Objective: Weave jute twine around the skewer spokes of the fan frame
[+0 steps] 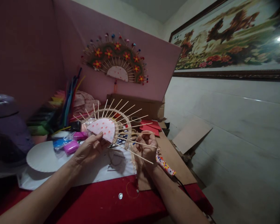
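My left hand [90,147] grips the half-round base of a stick fan [102,129], thumb on its white, red-dotted cloth face. Thin wooden sticks [140,155] spread out from this base. Twine [128,126] is woven through them in a curved band, with another band along the base's rim. At the fan's right end my right hand [148,146] has its fingers closed behind the lowest sticks, close to the end of the woven band. What those fingertips pinch is hidden. Both hands hold the fan area above the table.
A finished-looking fan with orange flowers [118,54] hangs on a pink board. Below are a white plate [40,157], clay packets [71,147], red paper [150,127] and cardboard [177,168]. A flower-patterned tool [164,165] with a black cord lies right. A purple container [8,133] stands left.
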`<state>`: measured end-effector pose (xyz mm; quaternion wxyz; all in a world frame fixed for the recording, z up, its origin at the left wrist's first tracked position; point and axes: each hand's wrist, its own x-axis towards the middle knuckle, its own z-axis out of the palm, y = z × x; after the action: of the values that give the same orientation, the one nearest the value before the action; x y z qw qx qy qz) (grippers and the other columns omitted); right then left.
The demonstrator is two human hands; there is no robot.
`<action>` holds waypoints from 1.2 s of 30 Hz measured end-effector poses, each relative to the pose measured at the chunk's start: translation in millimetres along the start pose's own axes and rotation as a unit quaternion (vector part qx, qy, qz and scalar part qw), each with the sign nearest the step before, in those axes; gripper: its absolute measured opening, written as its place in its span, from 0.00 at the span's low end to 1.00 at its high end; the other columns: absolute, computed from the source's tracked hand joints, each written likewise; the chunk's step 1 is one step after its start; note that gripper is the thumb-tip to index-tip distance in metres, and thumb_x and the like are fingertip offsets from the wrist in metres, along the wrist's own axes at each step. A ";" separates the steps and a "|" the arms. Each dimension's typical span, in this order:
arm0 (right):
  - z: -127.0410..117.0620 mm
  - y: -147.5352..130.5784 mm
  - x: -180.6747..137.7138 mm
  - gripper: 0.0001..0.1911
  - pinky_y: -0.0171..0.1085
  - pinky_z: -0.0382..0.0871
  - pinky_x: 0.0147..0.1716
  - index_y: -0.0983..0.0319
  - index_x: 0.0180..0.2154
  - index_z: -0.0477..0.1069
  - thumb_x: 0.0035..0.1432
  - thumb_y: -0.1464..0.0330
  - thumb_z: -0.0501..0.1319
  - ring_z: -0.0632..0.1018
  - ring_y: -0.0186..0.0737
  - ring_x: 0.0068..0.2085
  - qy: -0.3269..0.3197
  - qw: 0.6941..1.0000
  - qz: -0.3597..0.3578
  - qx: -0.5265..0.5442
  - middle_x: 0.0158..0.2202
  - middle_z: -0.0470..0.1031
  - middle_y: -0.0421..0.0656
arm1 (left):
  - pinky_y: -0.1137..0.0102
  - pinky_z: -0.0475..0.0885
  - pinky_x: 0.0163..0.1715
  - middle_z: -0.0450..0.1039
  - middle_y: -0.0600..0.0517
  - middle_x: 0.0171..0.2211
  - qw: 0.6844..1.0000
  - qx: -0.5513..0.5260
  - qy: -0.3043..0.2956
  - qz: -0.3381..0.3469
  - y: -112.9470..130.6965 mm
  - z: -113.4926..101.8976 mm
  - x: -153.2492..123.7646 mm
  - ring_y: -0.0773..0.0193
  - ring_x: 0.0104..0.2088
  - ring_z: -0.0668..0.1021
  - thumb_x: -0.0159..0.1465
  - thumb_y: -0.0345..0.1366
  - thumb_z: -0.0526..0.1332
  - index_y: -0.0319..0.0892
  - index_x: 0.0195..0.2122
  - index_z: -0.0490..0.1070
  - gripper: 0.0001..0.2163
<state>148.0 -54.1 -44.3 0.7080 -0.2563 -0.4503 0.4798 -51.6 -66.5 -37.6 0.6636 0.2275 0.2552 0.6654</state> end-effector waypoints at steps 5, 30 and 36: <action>-2.2 6.6 -0.1 0.11 0.27 0.57 0.17 0.62 0.30 0.68 0.45 0.66 0.68 0.64 0.25 0.19 -0.014 0.998 0.060 0.013 0.22 0.67 0.34 | 0.67 0.78 0.33 0.79 0.47 0.32 1.000 0.013 -0.019 0.003 -1.0 -0.1 -1.1 0.62 0.30 0.80 0.58 0.23 0.60 0.36 0.38 0.72 0.08; -4.0 11.9 -4.4 0.07 0.28 0.59 0.20 0.61 0.29 0.73 0.47 0.66 0.67 0.66 0.27 0.21 -0.060 0.997 0.044 0.007 0.22 0.69 0.36 | 0.67 0.78 0.34 0.78 0.48 0.35 0.998 0.021 -0.061 0.003 -4.6 -0.3 -3.5 0.61 0.33 0.80 0.57 0.25 0.63 0.41 0.45 0.69 0.15; -2.6 9.1 -6.4 0.10 0.27 0.55 0.17 0.60 0.34 0.69 0.51 0.63 0.65 0.63 0.26 0.19 -0.083 0.995 0.058 0.023 0.21 0.66 0.34 | 0.70 0.78 0.32 0.78 0.49 0.32 0.998 0.016 -0.059 0.002 -5.1 2.2 -5.2 0.62 0.31 0.80 0.56 0.24 0.63 0.40 0.46 0.69 0.17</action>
<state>145.4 -56.1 -55.2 0.6450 -0.2250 -0.4812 0.5494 -46.2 -71.7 -38.9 0.6723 0.2773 0.2254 0.6483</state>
